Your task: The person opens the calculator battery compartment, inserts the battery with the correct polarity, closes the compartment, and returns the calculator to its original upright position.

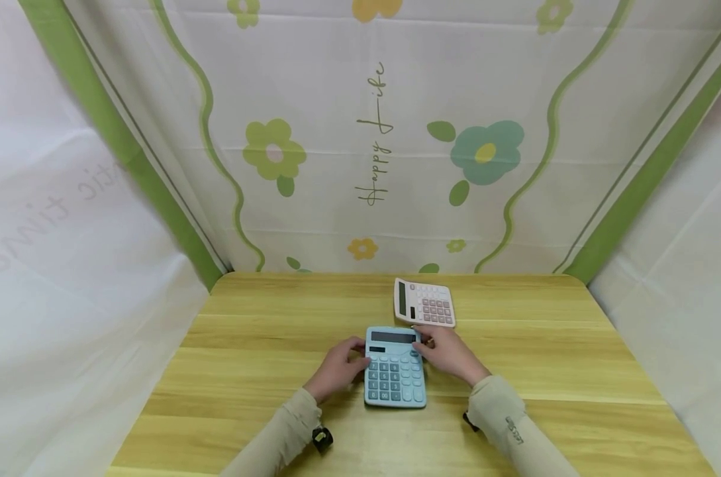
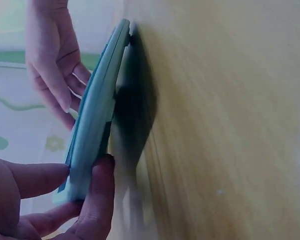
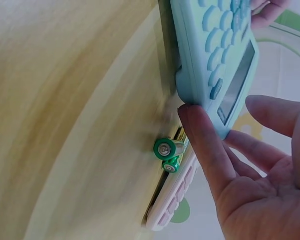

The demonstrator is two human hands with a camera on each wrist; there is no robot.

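A light blue calculator (image 1: 386, 368) with grey number keys is at the middle of the table, its display end at the far side. My left hand (image 1: 338, 368) pinches its left edge, thumb on the face and fingers beneath. In the left wrist view the calculator (image 2: 92, 115) is tilted, its display end off the wood. At the upper right corner, my right hand (image 1: 448, 352) holds on, fingertips against the underside and thumb by the display. Green batteries (image 3: 164, 149) lie past that corner, hidden from the head view.
A pink and white calculator (image 1: 436, 306) lies turned sideways behind the blue one, close beyond my right fingers. The wooden table (image 1: 265, 311) ends at a white flowered cloth (image 1: 330, 218), with cloth walls on both sides.
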